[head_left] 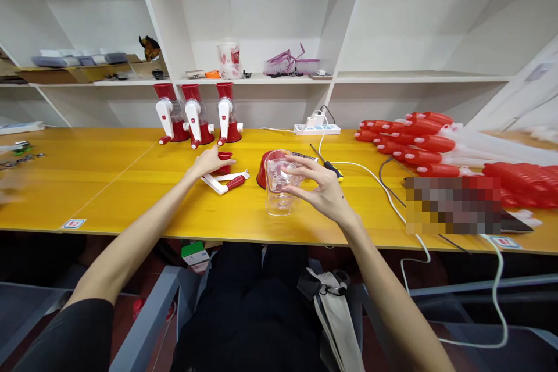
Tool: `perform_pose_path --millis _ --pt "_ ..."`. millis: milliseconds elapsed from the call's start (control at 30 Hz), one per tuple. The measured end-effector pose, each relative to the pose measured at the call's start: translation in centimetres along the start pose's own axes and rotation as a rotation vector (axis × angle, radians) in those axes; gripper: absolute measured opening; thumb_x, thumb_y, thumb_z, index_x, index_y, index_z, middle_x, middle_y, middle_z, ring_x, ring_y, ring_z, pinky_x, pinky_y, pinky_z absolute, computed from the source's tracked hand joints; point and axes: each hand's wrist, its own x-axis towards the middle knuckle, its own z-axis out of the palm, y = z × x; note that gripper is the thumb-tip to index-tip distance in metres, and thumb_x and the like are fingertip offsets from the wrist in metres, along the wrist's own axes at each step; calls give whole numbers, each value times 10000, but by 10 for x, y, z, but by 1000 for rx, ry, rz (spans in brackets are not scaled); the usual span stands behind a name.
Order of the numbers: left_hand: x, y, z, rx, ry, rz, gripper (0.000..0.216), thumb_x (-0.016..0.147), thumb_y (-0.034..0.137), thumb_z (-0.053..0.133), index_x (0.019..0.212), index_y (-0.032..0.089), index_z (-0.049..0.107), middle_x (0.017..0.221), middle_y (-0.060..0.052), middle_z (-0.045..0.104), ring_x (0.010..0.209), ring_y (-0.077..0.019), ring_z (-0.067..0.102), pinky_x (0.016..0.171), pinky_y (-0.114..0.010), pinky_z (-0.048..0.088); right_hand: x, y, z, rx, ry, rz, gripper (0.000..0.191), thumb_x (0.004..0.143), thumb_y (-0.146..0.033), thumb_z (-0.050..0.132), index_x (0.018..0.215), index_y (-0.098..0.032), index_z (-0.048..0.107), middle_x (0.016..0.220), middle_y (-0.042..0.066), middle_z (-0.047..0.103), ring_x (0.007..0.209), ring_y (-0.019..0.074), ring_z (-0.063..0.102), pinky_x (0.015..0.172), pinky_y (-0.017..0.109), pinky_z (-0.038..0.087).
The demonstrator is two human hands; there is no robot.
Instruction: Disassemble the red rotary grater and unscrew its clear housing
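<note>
My right hand (320, 187) is closed on a clear plastic housing (279, 200), fingers at its right side, held up over the table's front half. Partly behind the housing stands a red cone-shaped base (262, 173). At the left, my left hand (208, 161) is at a small red hopper (224, 170), thumb across its near side; the other fingertips are partly hidden. Just in front of that hopper lies a white crank handle with a red grip (236, 182).
Three assembled red-and-white rotary graters (225, 113) stand at the back left. Right of the base lies a black-and-yellow screwdriver (333, 171). A power strip (317, 129) trails white cables. Bagged red parts (436, 143) pile up at right, near a pixelated patch. Shelves rise behind.
</note>
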Motion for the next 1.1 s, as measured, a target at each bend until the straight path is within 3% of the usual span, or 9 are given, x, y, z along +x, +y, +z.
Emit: perform_pose_path --millis 133,267,367,500,633,833,967,1033,1100 --pt "-7 15 -4 -54 147 21 674 812 523 692 1335 146 497 1325 -206 634 1225 -378 618 976 -480 504 -1 1 1 -20 19 -10 386 810 -438 723 1153 -259 720 1368 27 608 1262 173 615 1104 392 531" --pt "-50 31 -23 -208 337 223 631 804 524 725 1306 199 526 1285 -114 674 1177 -290 648 983 -414 516 0 -1 1 -26 28 -14 391 806 -425 731 1161 -263 720 1371 24 606 1261 174 619 1118 391 529" --pt "-102 45 -19 -199 258 288 681 787 557 743 1321 190 531 1256 -108 682 1134 -282 667 989 -410 522 0 -2 1 -33 29 -17 398 809 -427 729 1171 -261 718 1374 31 603 1259 179 621 1119 399 529" --pt "-148 54 14 -78 204 260 722 795 562 740 1355 170 508 1313 -146 630 1151 -331 649 919 -441 556 -1 -2 1 -59 27 -26 398 829 -451 701 1178 -259 714 1386 30 593 1278 180 608 1121 403 526" --pt "-141 50 38 21 279 276 715 841 565 692 1384 145 494 1278 -167 633 1185 -339 605 925 -442 549 -1 -4 0 -92 -14 -29 409 851 -492 667 1193 -272 705 1404 18 580 1298 173 590 1125 397 516" --pt "-115 38 42 78 370 390 792 806 622 698 1387 120 504 1318 -220 571 1214 -393 520 1048 -543 458 4 0 -27 -234 50 108 446 984 -515 410 1310 -290 614 1406 8 576 1335 156 538 1189 426 436" --pt "-128 47 36 -136 471 477 716 884 592 602 1430 157 441 1376 -197 524 1268 -365 488 1090 -561 424 -2 39 -55 -429 149 350 488 971 -531 413 1277 -205 609 1317 106 600 1279 236 539 1168 509 402" --pt "-139 64 30 -313 547 555 583 954 558 491 1411 197 448 1346 -168 549 1262 -323 505 1094 -541 426 -9 64 -63 -526 134 495 493 956 -504 473 1291 -159 583 1314 139 572 1282 255 519 1153 544 391" --pt "-149 88 24 -468 544 619 640 909 606 552 1410 224 435 1363 -151 549 1276 -309 509 1104 -523 427 -17 86 -64 -600 68 611 528 934 -481 543 1346 -151 523 1344 124 534 1289 228 508 1135 515 424"
